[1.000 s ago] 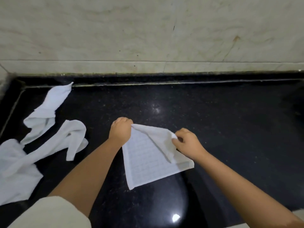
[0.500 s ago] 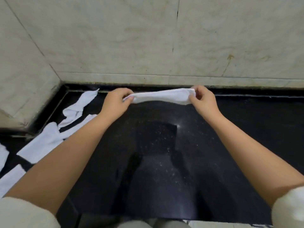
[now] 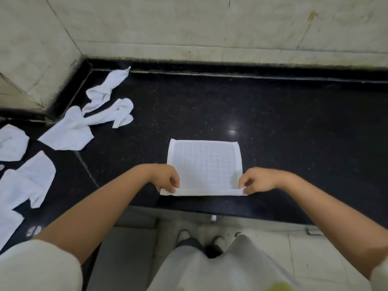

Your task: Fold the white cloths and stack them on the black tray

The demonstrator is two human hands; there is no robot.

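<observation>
A white cloth with a grid weave lies flat on the black stone counter, near its front edge. My left hand pinches the cloth's near left corner. My right hand pinches the near right corner. The near edge is lifted slightly off the counter between the two hands. No black tray is in view.
Several crumpled white cloths lie at the left of the counter, reaching into the back corner, with more cloths at the far left edge. A pale marble wall runs behind. Below the counter's front edge are the floor and my feet.
The cloth was held stretched in the air between both hands half a second ago; now it lies spread flat on the counter, with both hands at its near corners.
</observation>
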